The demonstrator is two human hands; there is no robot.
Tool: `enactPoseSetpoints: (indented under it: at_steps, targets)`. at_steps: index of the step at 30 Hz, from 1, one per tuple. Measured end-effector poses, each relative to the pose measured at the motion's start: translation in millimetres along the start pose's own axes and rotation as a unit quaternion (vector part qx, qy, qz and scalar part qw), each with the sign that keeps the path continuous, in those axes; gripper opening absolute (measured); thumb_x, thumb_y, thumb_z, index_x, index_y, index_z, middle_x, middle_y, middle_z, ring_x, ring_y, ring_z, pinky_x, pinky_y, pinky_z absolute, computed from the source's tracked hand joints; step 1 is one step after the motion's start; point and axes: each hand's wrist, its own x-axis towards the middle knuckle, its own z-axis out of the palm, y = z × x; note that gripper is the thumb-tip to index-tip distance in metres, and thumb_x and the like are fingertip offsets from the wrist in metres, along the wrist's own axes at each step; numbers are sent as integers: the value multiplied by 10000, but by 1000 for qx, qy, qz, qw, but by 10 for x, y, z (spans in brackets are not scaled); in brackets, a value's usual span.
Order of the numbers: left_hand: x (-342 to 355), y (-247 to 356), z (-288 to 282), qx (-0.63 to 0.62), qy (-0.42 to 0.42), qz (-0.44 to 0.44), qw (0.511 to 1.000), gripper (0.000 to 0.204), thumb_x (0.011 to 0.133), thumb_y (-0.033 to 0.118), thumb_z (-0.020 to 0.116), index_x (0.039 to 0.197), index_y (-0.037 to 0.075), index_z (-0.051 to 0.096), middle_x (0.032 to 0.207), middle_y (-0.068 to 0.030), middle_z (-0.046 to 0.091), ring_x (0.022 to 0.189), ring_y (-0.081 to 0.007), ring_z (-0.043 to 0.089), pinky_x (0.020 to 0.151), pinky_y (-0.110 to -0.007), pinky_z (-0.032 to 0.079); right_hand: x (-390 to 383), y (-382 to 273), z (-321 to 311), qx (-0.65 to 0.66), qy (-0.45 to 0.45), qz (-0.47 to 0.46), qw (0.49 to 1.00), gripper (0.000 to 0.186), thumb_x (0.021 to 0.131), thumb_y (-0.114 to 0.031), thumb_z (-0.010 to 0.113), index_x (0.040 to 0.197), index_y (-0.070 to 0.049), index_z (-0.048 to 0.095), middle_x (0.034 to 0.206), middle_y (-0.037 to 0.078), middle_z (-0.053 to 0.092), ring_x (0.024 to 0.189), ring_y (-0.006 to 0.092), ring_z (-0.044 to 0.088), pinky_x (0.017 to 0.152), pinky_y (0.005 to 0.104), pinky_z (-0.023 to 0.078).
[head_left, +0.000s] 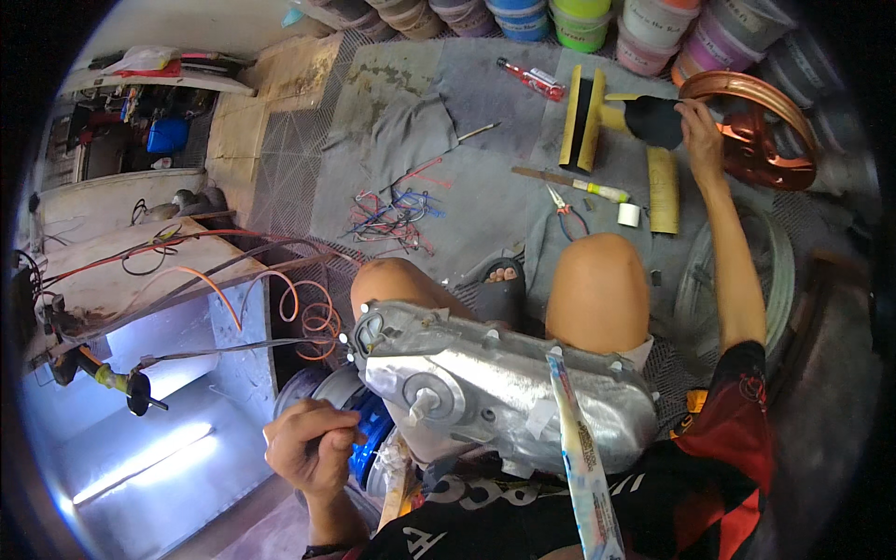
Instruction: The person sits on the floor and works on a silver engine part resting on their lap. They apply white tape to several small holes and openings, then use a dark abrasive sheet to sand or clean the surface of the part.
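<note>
A silver metal engine cover (504,392) lies across my lap, with a rolled paper strip (579,448) leaning over it. My left hand (313,448) is closed on a small dark piece next to a blue round can (369,439) at the cover's left end. My right hand (698,135) reaches far forward and pinches a black sheet of sandpaper (653,121) beside a copper-coloured wheel rim (761,131). My bare knees (597,280) rise on either side of a sandalled foot (501,280).
On the grey mat lie yellow sanding blocks (583,117), a yellow roll (663,191), pliers (565,215), a white tape roll (629,214), a red marker (532,79), a file (569,182), coloured wires (397,219). Paint tubs (579,23) line the far edge. Orange hose (308,313) coils left.
</note>
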Motion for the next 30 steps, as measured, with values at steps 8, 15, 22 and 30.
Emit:
enactPoseSetpoints:
  at_steps: [8, 15, 22, 30]
  targets:
    - [403, 293, 261, 0, -122, 109, 987, 186, 840, 58, 796, 1004, -5, 734, 765, -100, 691, 622, -148, 631, 581, -266, 479, 323, -1529, -1804, 62, 218, -120, 967, 313, 899, 68, 706, 1180, 9, 581, 1065, 163, 726, 883, 279, 714, 778, 351, 567]
    - [897, 489, 642, -253, -189, -128, 940, 535, 1037, 307, 601, 1424, -2, 399, 1004, -155, 685, 711, -186, 687, 515, -275, 548, 143, -2807, -2837, 5, 273, -235, 933, 438, 829, 177, 677, 1217, 39, 528, 1017, 211, 727, 785, 311, 694, 682, 352, 572]
    - [937, 511, 552, -297, -221, -66, 927, 406, 1003, 249, 642, 1246, -47, 505, 989, -158, 685, 834, -221, 750, 540, -310, 619, -289, -3307, -3214, -9, 253, -262, 931, 570, 823, 197, 649, 1337, 28, 470, 1082, 224, 675, 805, 279, 682, 718, 351, 580]
    - [460, 534, 442, -334, -202, -51, 919, 239, 978, 140, 675, 1133, -19, 586, 883, -51, 643, 803, -145, 702, 585, -284, 603, -1018, -3520, -3358, 178, 306, -16, 935, 371, 943, 102, 543, 1302, 27, 598, 1139, 152, 559, 980, 198, 541, 825, 269, 463]
